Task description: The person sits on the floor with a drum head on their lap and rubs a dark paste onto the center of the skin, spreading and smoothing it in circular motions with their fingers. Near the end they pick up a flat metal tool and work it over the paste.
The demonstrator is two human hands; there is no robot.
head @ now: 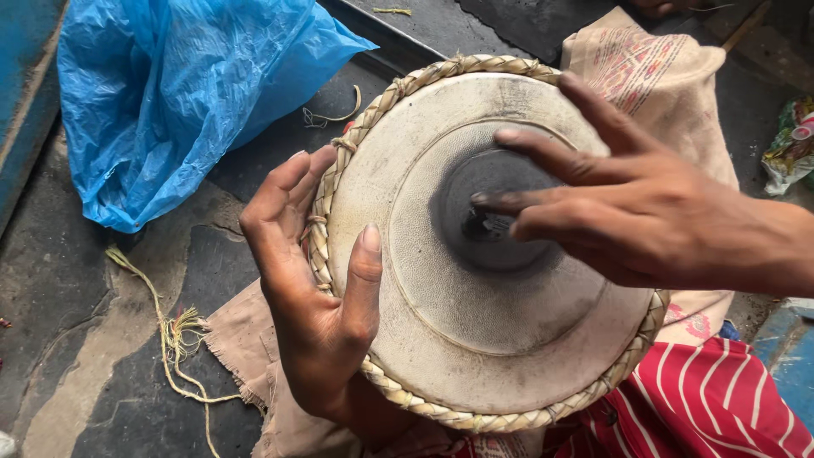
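Observation:
A round drum head (pixel 475 339) of pale skin with a dark centre patch (pixel 492 208) and a braided rim (pixel 441 72) fills the middle of the view. My left hand (pixel 309 280) grips the drum's left rim, thumb lying on the skin and fingers curled over the braid. My right hand (pixel 627 203) hovers over the dark patch with fingers spread, its fingertips touching or just above the black centre. The drum rests on a beige cloth (pixel 653 76) over my lap.
A crumpled blue plastic bag (pixel 170 93) lies at the upper left on the dark cracked floor (pixel 85 339). Frayed yellowish string (pixel 174 335) trails near the cloth's left edge. Red striped fabric (pixel 712 399) shows at the lower right. A colourful wrapper (pixel 793 144) sits at the right edge.

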